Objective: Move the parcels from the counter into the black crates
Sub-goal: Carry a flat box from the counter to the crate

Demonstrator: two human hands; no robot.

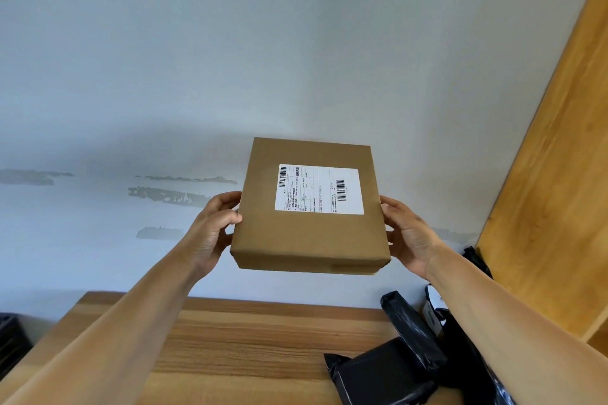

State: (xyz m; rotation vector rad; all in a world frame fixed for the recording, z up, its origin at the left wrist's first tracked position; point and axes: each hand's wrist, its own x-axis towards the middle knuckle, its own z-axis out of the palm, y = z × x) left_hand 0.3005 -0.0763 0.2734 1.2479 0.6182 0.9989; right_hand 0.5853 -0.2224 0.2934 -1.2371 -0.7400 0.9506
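We have the box [311, 207] lifted clear above the counter [250, 339], left hand [214, 230] and right hand [406, 235] clasping its sides, so we should keep it level swinging toward the crate [11, 339] far left.

Cardboard box [309, 233]: we see plain brown.
Shipping label [319, 189]: white, with black barcodes and print.
Counter [250, 345]: light wood, striped grain.
Mailer bags [388, 371]: glossy black.
Wall [230, 59]: we note white with grey scuffs.
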